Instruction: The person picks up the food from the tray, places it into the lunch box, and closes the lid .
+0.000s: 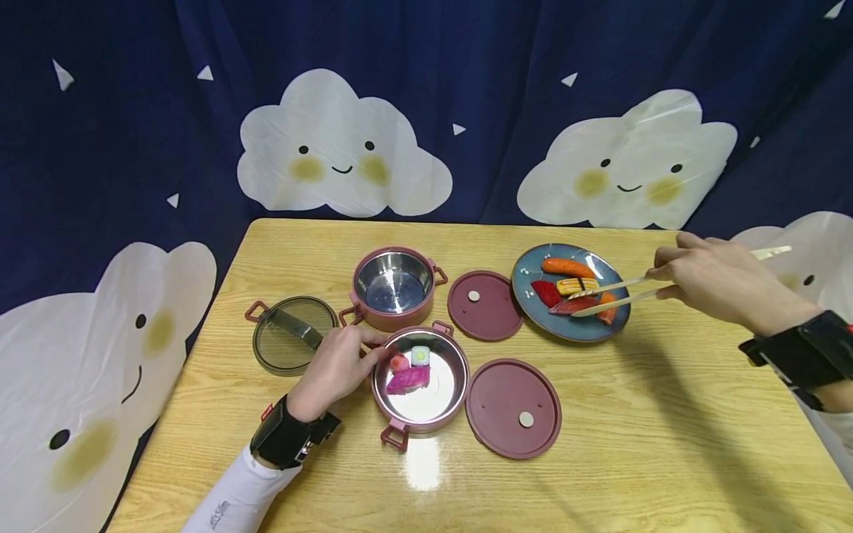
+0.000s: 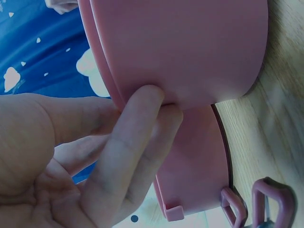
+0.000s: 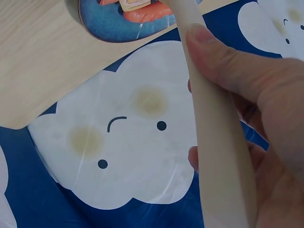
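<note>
My left hand (image 1: 340,363) pinches the rim of a pink two-handled pot (image 1: 460,392), its fingers against the outer wall (image 2: 190,52) in the left wrist view. Inside that pot lie a magenta sushi piece (image 1: 408,380), a small pink roll (image 1: 398,363) and a white roll with a green centre (image 1: 420,356). On the right, my right hand (image 1: 716,277) grips beige tongs (image 1: 633,297), whose tips are at a dark red sushi piece (image 1: 574,304) on the blue plate (image 1: 533,314). The right wrist view shows the thumb along one tong arm (image 3: 218,142).
A second pink pot (image 1: 393,285), with a bare steel inside, stands behind the first. Left of it lies a glass lid (image 1: 280,348) with a handle. Two flat maroon lids (image 1: 486,311) lie between pots and plate. The plate also bears a carrot-like piece (image 1: 566,267) and other sushi.
</note>
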A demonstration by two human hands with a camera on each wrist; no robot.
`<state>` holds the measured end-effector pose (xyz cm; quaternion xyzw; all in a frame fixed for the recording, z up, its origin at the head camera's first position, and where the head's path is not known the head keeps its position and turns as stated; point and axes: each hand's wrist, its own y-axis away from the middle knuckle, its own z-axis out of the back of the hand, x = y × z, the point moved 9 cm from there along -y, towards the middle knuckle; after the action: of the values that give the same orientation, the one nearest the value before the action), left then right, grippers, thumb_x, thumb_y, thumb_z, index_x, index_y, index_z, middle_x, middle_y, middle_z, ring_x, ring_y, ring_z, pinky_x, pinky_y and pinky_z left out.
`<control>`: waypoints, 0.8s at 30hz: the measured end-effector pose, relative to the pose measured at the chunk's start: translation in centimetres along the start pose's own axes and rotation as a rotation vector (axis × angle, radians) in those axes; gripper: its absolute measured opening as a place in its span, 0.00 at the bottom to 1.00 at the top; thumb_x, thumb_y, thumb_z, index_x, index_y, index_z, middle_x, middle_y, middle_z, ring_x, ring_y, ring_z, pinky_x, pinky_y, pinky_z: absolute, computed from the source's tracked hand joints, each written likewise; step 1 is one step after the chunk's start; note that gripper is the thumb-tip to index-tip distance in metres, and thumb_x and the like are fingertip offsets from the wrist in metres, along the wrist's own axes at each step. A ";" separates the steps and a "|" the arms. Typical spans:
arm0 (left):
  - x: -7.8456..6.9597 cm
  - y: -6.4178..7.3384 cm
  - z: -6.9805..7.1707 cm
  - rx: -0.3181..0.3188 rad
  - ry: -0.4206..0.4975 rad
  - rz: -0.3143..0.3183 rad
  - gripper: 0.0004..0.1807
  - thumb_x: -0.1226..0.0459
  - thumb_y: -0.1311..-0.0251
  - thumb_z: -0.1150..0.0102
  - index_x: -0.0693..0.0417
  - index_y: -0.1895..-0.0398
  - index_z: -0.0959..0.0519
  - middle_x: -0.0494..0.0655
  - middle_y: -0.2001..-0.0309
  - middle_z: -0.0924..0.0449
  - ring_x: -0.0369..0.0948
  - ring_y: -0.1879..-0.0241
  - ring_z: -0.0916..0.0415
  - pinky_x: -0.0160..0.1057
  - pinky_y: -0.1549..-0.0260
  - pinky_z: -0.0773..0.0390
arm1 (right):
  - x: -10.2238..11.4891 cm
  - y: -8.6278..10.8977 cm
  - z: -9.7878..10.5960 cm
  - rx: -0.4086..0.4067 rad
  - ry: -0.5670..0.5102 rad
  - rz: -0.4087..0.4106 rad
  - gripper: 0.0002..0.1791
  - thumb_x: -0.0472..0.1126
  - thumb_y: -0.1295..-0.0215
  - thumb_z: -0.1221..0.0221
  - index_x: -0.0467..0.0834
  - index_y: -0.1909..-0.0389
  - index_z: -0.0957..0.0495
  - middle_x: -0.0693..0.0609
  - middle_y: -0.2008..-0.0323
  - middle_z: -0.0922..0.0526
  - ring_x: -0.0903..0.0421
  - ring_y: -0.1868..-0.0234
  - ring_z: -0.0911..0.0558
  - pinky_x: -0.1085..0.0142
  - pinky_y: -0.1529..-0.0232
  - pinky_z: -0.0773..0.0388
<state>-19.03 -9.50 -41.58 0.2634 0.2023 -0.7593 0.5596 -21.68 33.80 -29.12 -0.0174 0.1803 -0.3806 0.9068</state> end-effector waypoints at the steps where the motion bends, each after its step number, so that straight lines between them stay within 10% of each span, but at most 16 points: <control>1: 0.0 0.0 0.0 0.000 0.001 0.001 0.11 0.67 0.35 0.30 0.57 0.51 0.09 0.53 0.53 0.08 0.36 0.76 0.32 0.32 0.78 0.35 | 0.0 0.1 0.1 -0.008 -0.002 0.003 0.13 0.43 0.60 0.21 0.47 0.70 0.09 0.55 0.69 0.14 0.55 0.70 0.30 0.66 0.78 0.35; 24: -0.1 0.1 0.0 -0.004 0.007 -0.008 0.11 0.68 0.35 0.30 0.58 0.51 0.09 0.53 0.54 0.08 0.36 0.77 0.32 0.32 0.77 0.36 | 2.5 -0.6 4.3 0.020 0.063 -0.049 0.15 0.44 0.58 0.18 0.48 0.68 0.09 0.58 0.66 0.14 0.57 0.68 0.28 0.66 0.75 0.27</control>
<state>-18.95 -9.47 -41.52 0.2641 0.2066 -0.7602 0.5564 -19.01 31.15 -25.79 -0.0006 0.2044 -0.4049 0.8912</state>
